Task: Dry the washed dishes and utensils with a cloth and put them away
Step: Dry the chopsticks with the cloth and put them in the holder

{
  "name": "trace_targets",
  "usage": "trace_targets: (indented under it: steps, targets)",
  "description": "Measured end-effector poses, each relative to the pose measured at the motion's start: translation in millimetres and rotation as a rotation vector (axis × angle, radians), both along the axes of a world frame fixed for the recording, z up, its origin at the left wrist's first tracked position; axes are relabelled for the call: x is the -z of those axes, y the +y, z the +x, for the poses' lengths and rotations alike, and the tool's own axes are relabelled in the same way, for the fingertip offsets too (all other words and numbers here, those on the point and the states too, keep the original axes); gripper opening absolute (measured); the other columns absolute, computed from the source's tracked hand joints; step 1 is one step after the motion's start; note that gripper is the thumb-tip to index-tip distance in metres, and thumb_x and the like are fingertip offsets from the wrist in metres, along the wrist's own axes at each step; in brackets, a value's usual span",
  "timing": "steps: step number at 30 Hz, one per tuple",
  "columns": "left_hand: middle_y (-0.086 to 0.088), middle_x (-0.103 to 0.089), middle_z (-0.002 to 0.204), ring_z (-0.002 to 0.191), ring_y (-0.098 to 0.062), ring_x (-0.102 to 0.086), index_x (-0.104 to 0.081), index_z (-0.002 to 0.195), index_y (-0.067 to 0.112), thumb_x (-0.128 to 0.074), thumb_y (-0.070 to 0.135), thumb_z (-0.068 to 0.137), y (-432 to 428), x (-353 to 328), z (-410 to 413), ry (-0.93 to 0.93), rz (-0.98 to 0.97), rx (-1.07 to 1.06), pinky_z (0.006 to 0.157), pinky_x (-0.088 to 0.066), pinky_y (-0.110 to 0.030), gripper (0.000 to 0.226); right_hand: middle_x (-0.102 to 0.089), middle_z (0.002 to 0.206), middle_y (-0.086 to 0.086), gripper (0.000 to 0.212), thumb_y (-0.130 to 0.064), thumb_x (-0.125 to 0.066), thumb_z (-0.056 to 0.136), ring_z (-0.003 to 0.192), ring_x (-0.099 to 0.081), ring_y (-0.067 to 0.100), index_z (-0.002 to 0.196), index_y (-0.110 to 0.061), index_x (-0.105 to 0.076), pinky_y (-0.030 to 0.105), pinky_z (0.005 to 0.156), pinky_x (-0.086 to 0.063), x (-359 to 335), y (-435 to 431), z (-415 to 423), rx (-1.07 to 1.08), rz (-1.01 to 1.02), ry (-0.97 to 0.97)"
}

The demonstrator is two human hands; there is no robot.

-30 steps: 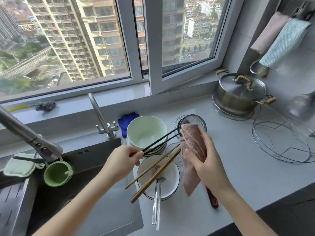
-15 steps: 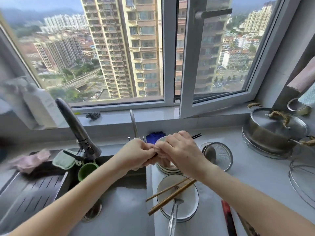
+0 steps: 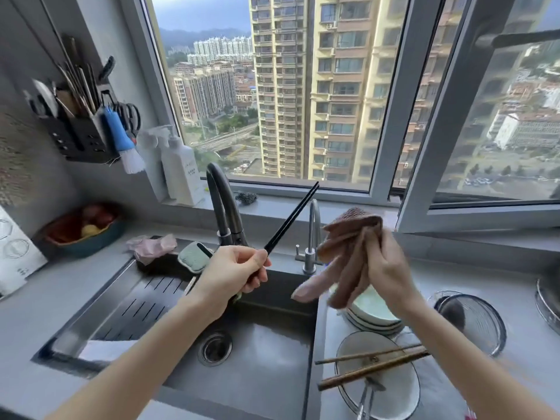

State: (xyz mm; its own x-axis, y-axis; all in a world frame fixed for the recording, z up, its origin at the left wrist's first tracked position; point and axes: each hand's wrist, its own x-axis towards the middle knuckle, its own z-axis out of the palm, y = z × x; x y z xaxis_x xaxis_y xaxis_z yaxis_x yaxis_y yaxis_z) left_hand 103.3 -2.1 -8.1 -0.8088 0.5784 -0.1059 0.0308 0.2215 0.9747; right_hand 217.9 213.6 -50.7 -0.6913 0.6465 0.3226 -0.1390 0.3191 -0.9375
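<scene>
My left hand [image 3: 235, 275] grips a pair of black chopsticks [image 3: 292, 219] above the sink, their tips pointing up and to the right toward the window. My right hand [image 3: 386, 269] holds a crumpled pink-brown cloth [image 3: 345, 253] just right of the small tap, apart from the chopsticks. Below it lies a stack of pale green bowls [image 3: 374, 315]. In front of them a white plate [image 3: 394, 386] carries wooden chopsticks [image 3: 371, 363] and metal utensils [image 3: 365, 400]. A black utensil holder [image 3: 77, 133] with several utensils hangs on the left wall.
A dark sink [image 3: 257, 353] with a tall faucet [image 3: 224, 207] and a small tap [image 3: 312, 237] sits below my hands. A metal strainer [image 3: 475, 321] lies at the right. Soap bottles [image 3: 178, 168], a fruit bowl [image 3: 81, 228] and a green sponge [image 3: 194, 256] stand at the left.
My hands have parted: the left one drew the black chopsticks out of the cloth and raised them leftward, the right one kept the cloth. The view swung up and to the left.
</scene>
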Motion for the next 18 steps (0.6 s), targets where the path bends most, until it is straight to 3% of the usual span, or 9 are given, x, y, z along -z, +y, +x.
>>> trace_targets:
  steps: [3,6,9,11,14,16,18]
  targets:
    - [-0.011,-0.069,0.063,0.048,-0.011,-0.059,-0.068,0.075,0.002,-0.06,0.016,0.091,1.2,6.8,-6.3,-0.033,0.039,0.034,0.04,-0.042,-0.017,0.022,-0.068,0.104,0.017,0.038,-0.036,-0.037,0.1,0.095,-0.066,0.029,0.114,-0.007,-0.057,0.035,0.08,-0.055,-0.7,-50.5,-34.7,-0.16,-0.497,-0.032]
    - [-0.015,-0.069,0.065,0.052,-0.016,-0.062,-0.072,0.072,0.001,-0.064,0.017,0.089,-7.0,14.5,-18.5,-0.066,0.019,0.124,0.047,-0.052,-0.023,0.024,-0.072,0.095,0.017,0.033,-0.031,-0.045,0.099,0.08,-0.07,0.028,0.113,-0.003,-0.058,0.037,0.069,-0.058,-2.9,-95.2,-68.0,-0.269,-0.688,0.027]
    - [-0.018,-0.07,0.066,0.054,-0.026,-0.066,-0.071,0.071,-0.001,-0.067,0.021,0.087,-24.9,21.0,-40.2,-0.029,-0.015,0.143,0.054,-0.058,-0.033,0.027,-0.072,0.092,0.013,0.017,-0.021,-0.056,0.095,0.083,-0.07,0.025,0.101,-0.007,-0.063,0.035,0.074,-0.058,-2.6,-130.0,-101.8,-0.231,-0.645,0.116]
    - [-0.013,-0.071,0.065,0.06,-0.027,-0.07,-0.07,0.068,0.002,-0.068,0.038,0.084,-46.9,19.7,-61.8,0.057,-0.175,0.158,0.059,-0.06,-0.037,0.039,-0.07,0.083,0.008,0.012,-0.019,-0.057,0.095,0.077,-0.067,0.022,0.091,-0.013,-0.067,0.033,0.071,-0.055,-6.8,-147.7,-121.0,-0.233,-0.545,0.121]
    - [0.002,-0.072,0.063,0.057,-0.01,-0.068,-0.071,0.066,0.014,-0.06,0.061,0.075,-93.3,4.2,-109.5,0.2,-0.283,0.172,0.056,-0.053,-0.026,0.049,-0.068,0.076,-0.001,0.014,-0.018,-0.055,0.096,0.069,-0.063,0.009,0.089,-0.014,-0.066,0.026,0.066,-0.05,-15.6,-167.6,-146.1,-0.178,-0.253,-0.024]
    - [0.008,-0.072,0.068,0.063,-0.004,-0.065,-0.072,0.074,0.022,-0.056,0.064,0.074,-119.5,-7.9,-147.5,0.374,-0.196,0.06,0.06,-0.048,-0.021,0.045,-0.062,0.066,-0.01,0.015,-0.017,-0.056,0.096,0.06,-0.057,0.004,0.083,-0.013,-0.063,0.023,0.061,-0.047,-20.6,-185.4,-161.7,-0.189,-0.121,-0.128]
    - [0.013,-0.072,0.083,0.077,0.003,-0.064,-0.069,0.094,0.03,-0.055,0.064,0.07,-132.5,-14.4,-178.7,0.353,-0.055,0.06,0.061,-0.043,-0.012,0.044,-0.055,0.058,-0.011,0.02,-0.017,-0.056,0.096,0.054,-0.051,0.007,0.08,-0.005,-0.059,0.033,0.059,-0.048,-22.3,-208.8,-178.4,-0.231,-0.058,-0.223]
